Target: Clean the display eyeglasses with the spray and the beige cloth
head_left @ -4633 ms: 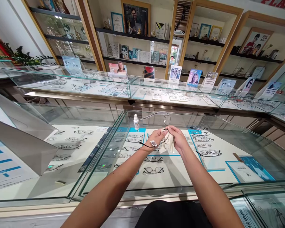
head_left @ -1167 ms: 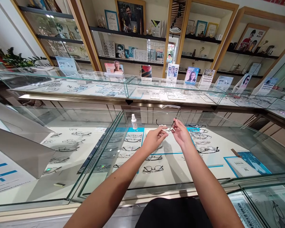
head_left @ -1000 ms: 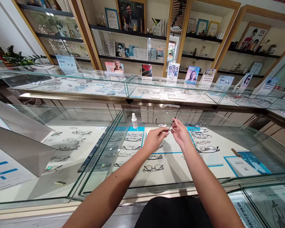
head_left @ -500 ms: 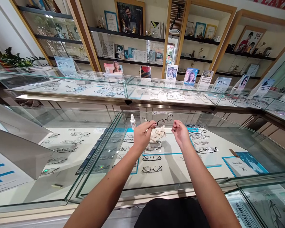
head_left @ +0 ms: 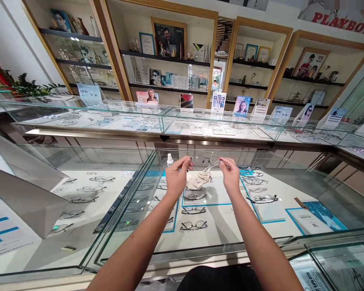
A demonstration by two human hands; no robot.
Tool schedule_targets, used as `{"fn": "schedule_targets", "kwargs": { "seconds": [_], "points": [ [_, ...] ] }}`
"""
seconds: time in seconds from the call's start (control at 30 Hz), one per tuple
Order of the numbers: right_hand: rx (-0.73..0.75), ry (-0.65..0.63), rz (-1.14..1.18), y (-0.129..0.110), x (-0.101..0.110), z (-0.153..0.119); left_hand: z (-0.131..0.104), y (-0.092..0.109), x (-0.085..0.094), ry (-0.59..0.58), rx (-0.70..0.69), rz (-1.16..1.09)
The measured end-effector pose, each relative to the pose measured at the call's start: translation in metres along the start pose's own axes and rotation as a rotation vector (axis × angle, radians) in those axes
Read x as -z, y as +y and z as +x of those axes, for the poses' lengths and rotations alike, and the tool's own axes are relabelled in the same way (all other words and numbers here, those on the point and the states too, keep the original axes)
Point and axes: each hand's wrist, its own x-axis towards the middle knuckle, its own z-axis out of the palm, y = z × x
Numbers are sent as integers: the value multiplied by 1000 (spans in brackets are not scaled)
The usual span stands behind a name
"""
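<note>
A pair of thin dark-framed glasses [head_left: 205, 160] is held up level above the glass counter. My left hand [head_left: 178, 174] pinches its left end, and my right hand [head_left: 229, 173] pinches the right end. Just below the glasses lies a crumpled cream cloth [head_left: 198, 179] on the counter. A white bottle [head_left: 170, 160] stands beside my left hand, its lower part hidden by that hand.
The glass display counter [head_left: 206, 250] holds rows of glasses, such as a round pair [head_left: 193, 225]. White folded cards [head_left: 21, 190] stand at the left. Behind runs another glass case [head_left: 124, 139] topped with small signs, with wall shelves [head_left: 166, 56] beyond.
My right hand has closed on the right end of the glasses, which it was apart from before. The glasses have turned from tilted to level. The view has tipped upward slightly.
</note>
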Motion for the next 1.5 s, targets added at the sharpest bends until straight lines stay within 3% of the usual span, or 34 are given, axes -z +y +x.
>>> {"fn": "schedule_targets", "kwargs": {
  "seconds": [0.27, 0.47, 0.83, 1.2, 1.33, 1.5],
  "points": [
    [-37, 4, 104, -7, -2, -6, -2, -4, 4, 65, -48, 222],
    [-38, 9, 173, -8, -4, -6, 3, -10, 5, 90, 51, 102],
    [142, 100, -71, -22, 1, -8, 2, -13, 6, 38, 22, 141],
    [73, 53, -90, -20, -4, -11, 1, -13, 7, 59, -56, 223],
    [148, -26, -189, -44, -10, 7, 4, -14, 9, 126, -71, 207],
    [300, -285, -350, -101, -26, 44, 13, -19, 17, 243, -6, 27]
  ]
}}
